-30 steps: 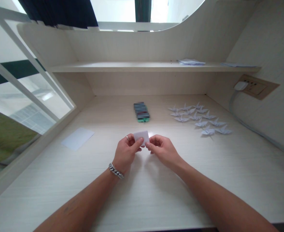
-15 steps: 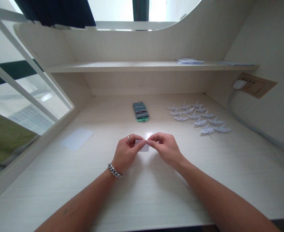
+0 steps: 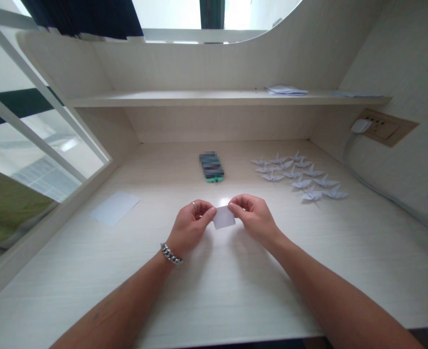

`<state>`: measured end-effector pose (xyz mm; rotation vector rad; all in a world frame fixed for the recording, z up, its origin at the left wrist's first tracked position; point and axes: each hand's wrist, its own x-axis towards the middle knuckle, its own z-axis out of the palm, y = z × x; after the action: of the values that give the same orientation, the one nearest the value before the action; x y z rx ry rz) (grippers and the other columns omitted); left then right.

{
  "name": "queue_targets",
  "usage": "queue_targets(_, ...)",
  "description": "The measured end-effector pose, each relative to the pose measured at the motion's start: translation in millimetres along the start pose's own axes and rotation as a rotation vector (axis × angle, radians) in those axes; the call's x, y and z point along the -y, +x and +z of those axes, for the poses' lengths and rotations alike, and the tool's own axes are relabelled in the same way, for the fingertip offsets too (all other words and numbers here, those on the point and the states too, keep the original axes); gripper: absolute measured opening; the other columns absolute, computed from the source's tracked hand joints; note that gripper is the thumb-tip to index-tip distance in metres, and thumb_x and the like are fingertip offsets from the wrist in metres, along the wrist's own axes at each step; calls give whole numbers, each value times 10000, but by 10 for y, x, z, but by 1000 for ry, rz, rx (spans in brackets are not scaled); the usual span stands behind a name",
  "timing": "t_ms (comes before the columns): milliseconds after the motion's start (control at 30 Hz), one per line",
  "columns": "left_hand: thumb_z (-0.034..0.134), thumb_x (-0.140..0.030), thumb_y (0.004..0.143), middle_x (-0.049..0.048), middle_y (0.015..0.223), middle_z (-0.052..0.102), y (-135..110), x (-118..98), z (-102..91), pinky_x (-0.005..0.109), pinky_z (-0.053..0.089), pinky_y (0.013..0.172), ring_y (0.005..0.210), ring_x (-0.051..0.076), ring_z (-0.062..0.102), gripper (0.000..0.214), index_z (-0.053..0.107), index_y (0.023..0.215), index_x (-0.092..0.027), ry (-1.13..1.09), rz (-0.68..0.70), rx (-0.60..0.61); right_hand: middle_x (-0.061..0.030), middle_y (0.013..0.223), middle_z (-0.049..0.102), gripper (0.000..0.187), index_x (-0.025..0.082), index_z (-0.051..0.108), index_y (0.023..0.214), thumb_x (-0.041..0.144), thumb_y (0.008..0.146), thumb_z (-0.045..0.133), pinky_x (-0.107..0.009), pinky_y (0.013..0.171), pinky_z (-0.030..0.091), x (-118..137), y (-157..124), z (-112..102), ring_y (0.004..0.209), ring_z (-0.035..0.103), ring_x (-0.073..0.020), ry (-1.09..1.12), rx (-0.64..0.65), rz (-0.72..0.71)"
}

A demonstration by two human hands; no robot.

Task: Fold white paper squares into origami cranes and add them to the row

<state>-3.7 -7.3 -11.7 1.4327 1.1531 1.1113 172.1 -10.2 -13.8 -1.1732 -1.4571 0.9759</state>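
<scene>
Between my two hands is a small white piece of paper point(image 3: 224, 218), squarish and held above the desk. My left hand point(image 3: 192, 223), with a ring and a chain bracelet, pinches its upper left corner between thumb and fingers. The upper right corner is pinched by my right hand point(image 3: 255, 214). Whether the paper has several layers cannot be made out. Several folded white paper cranes point(image 3: 294, 174) stand grouped on the desk at the far right. A larger white paper sheet point(image 3: 115, 208) lies flat at the left.
A blurred dark object with a green end point(image 3: 211, 167) lies beyond my hands. On the shelf point(image 3: 185, 101) at the back rests a stack of papers point(image 3: 286, 90). A white plug point(image 3: 361, 126) sits in the right wall socket, its cable point(image 3: 385, 196) running down along the desk's right side.
My hands have moved apart, the right one shifting right and slightly up. The paper, partly covered by my left fingers before, now shows its whole face between them.
</scene>
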Motion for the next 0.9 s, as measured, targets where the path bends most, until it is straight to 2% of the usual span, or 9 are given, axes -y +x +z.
queue_targets(200,678,-345,772,23,705,634,7,-21,-98,264,487,653,655,140,599,211,603,792,-149,-23,47,-115,-31,710,644,166,159,650,745,306,806,606,-281,626,443,-11,37,-100,670,574,-164,-62,-67,-8)
queue_targets(267,700,-339,755,38,798,661,-16,-35,-86,265,496,663,712,154,621,235,628,882,-156,16,77,-95,-33,725,659,144,168,660,742,283,810,605,-279,632,444,25,11,-80,682,581,-166,-120,-32,-31)
queue_targets(333,713,-328,743,52,860,685,-40,-44,-52,267,499,666,751,169,635,270,658,955,-170,90,98,-17,-32,735,671,127,181,671,746,270,813,608,-280,649,450,59,-24,-36,700,594,-169,-138,29,-66)
queue_targets(400,690,-330,763,53,809,696,-55,-49,-19,263,490,644,720,172,634,188,688,864,-173,150,103,30,-40,777,688,121,187,685,793,281,819,612,-285,674,466,78,-55,11,730,612,-176,-96,63,-82)
queue_targets(467,672,-334,775,46,747,688,-56,-51,-5,255,477,613,671,162,619,165,685,780,-170,151,98,15,-50,806,695,132,184,690,826,290,823,611,-288,684,479,80,-73,43,750,623,-181,-62,84,-73)
queue_targets(567,685,-335,761,35,722,676,-52,-53,-8,248,469,594,641,152,603,168,674,771,-168,92,81,-13,-47,799,689,137,180,684,824,280,832,592,-281,667,481,68,-77,55,743,620,-176,-65,102,-61)
queue_targets(733,711,-361,737,39,719,673,-65,-47,27,249,468,593,643,153,599,203,673,764,-163,57,56,10,-26,750,663,128,185,660,771,272,823,582,-267,646,463,70,-86,67,702,593,-158,-91,94,-58)
queue_targets(900,752,-384,686,16,686,642,-18,-23,7,235,447,568,598,123,559,266,655,755,-146,-72,5,-139,-4,691,630,107,181,616,700,236,786,583,-246,594,432,81,-91,85,647,557,-137,-73,109,-6)
